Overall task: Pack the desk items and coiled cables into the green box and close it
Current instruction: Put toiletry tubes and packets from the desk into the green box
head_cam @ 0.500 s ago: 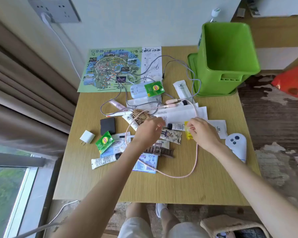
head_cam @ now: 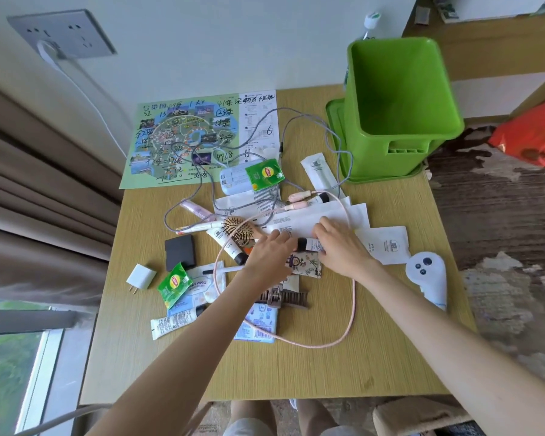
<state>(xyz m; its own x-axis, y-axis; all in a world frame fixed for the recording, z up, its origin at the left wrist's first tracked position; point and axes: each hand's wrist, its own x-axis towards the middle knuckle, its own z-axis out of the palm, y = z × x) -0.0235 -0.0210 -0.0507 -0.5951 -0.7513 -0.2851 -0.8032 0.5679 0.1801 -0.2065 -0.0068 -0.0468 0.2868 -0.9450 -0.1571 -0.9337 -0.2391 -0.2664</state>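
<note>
**Head view, table (head_cam: 296, 372).** My left hand (head_cam: 269, 254) and right hand (head_cam: 343, 250) lie palm down, side by side, over the heap of desk items at mid-table. Between them lies a small tube (head_cam: 310, 245). My left fingertips meet its black cap, and my right fingers cover its other end and rest on the papers (head_cam: 299, 220). I cannot tell whether either hand pinches the tube.

A pink cable (head_cam: 354, 309) lies uncoiled in a wide loop and passes beneath both forearms. A grey cable (head_cam: 301, 115) sprawls from the map (head_cam: 183, 143) to the foot of the green box (head_cam: 400, 89). The box stands open and upright on its lid (head_cam: 334, 121) at the far right corner.

A brush (head_cam: 239, 229) lies just left of my left hand. A plug (head_cam: 141, 276) lies near the left edge and a controller (head_cam: 427, 275) near the right edge.
</note>
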